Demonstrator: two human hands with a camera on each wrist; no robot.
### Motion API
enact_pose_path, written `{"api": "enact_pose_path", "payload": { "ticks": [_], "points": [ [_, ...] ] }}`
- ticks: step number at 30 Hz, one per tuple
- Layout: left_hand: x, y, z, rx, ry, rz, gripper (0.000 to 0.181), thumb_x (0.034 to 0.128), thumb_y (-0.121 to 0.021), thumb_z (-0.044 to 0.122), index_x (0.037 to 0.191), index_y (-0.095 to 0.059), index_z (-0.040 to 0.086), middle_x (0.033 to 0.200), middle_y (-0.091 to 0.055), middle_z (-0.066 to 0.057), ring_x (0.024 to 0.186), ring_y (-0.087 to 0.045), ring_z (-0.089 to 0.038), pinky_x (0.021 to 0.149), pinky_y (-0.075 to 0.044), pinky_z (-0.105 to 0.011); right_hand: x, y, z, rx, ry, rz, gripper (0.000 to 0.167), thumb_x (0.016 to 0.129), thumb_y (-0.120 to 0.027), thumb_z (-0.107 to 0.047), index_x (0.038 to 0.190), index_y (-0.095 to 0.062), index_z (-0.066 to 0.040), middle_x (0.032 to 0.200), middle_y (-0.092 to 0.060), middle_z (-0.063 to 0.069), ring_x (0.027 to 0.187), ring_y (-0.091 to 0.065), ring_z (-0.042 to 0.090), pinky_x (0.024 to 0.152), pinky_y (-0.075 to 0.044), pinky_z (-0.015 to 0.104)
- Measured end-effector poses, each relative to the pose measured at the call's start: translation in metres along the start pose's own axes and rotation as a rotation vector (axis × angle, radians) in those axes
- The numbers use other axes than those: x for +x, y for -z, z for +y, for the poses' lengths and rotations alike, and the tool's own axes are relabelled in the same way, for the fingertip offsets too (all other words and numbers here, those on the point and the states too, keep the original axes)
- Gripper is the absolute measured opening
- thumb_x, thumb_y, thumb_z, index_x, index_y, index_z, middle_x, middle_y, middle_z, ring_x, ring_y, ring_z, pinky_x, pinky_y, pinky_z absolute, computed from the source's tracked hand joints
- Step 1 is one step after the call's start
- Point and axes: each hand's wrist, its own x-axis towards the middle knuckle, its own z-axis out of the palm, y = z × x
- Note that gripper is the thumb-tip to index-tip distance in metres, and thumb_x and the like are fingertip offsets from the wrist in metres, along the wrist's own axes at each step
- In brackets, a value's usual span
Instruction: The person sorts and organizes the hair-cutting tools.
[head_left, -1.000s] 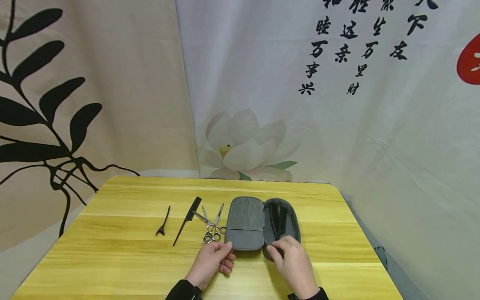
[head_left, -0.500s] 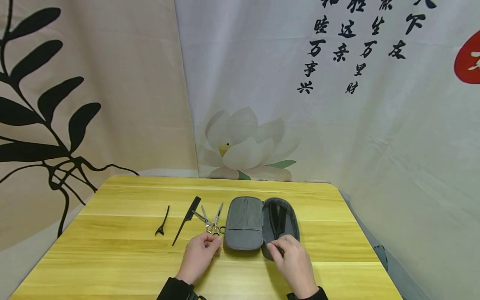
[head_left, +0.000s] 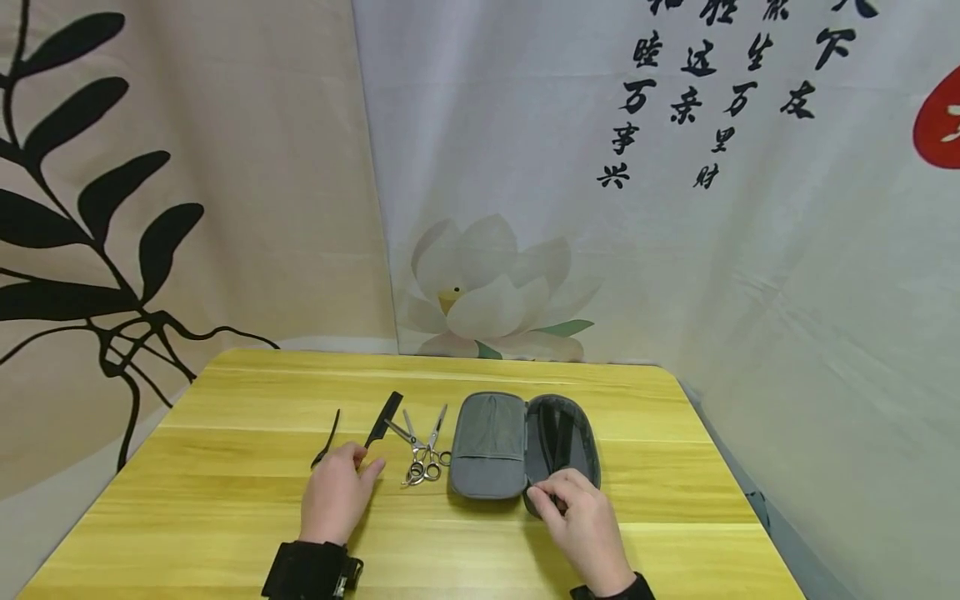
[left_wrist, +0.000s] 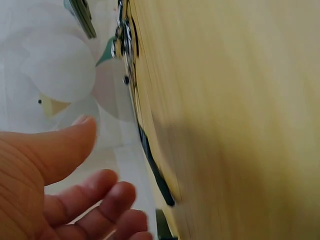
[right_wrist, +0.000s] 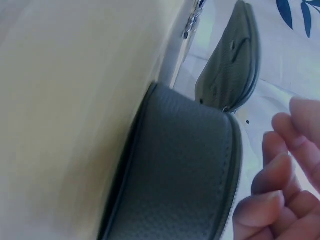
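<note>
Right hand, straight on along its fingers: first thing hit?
Probably the open grey case: in the head view, the fingertips of the right hand already overlap its near edge. Depth is unclear, so the hand might pass just above it.

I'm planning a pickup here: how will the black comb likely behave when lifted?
The black comb is probably light, given its slim shape. It should be fairly stiff, as its visible part looks straight. It seems unlikely to roll, since its broad head appears flat on the table.
</note>
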Motion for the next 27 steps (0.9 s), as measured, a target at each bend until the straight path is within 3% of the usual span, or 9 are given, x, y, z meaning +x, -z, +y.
{"api": "enact_pose_path", "payload": {
  "ticks": [5,9,18,27],
  "points": [
    [0.004,0.003,-0.011,0.072,0.007,-0.028,0.043,0.0921,-0.085,0.029,0.110,-0.073,-0.008,0.101,-0.076,-0.023,0.089,-0.073,-0.041,0.072,-0.060,-0.054,0.000,-0.001,0.001,0.137,-0.013,0.005,0.015,0.086,-0.090,-0.010,0.092,-0.082,-0.021,0.082,-0.058,-0.022,0.065,-0.043,-0.008,0.055,-0.041,0.013],
    [0.010,0.007,-0.018,0.108,0.024,-0.042,0.042,0.0898,-0.087,0.024,0.109,-0.072,-0.011,0.100,-0.075,-0.026,0.086,-0.073,-0.043,0.070,-0.061,-0.054,0.000,-0.001,0.000,0.186,-0.033,0.000,0.013,0.088,-0.088,-0.010,0.095,-0.083,-0.019,0.078,-0.054,-0.023,0.063,-0.043,-0.007,0.054,-0.042,0.016],
    [0.022,0.016,-0.025,0.168,0.033,-0.151,0.031,0.0862,-0.088,0.017,0.083,-0.067,-0.006,0.075,-0.068,-0.015,0.065,-0.066,-0.029,0.059,-0.056,-0.047,0.000,0.002,-0.005,0.210,-0.119,-0.087,0.011,0.091,-0.085,-0.014,0.095,-0.083,-0.023,0.074,-0.054,-0.023,0.061,-0.046,-0.005,0.054,-0.044,0.019],
    [0.027,0.017,-0.024,0.174,0.044,-0.199,0.016,0.0922,-0.076,0.002,0.082,-0.068,-0.007,0.075,-0.069,-0.015,0.066,-0.067,-0.028,0.060,-0.058,-0.046,0.001,0.003,-0.005,0.212,-0.137,-0.100,0.007,0.093,-0.084,-0.016,0.095,-0.083,-0.023,0.073,-0.054,-0.023,0.061,-0.047,-0.004,0.054,-0.044,0.019]
  ]
}}
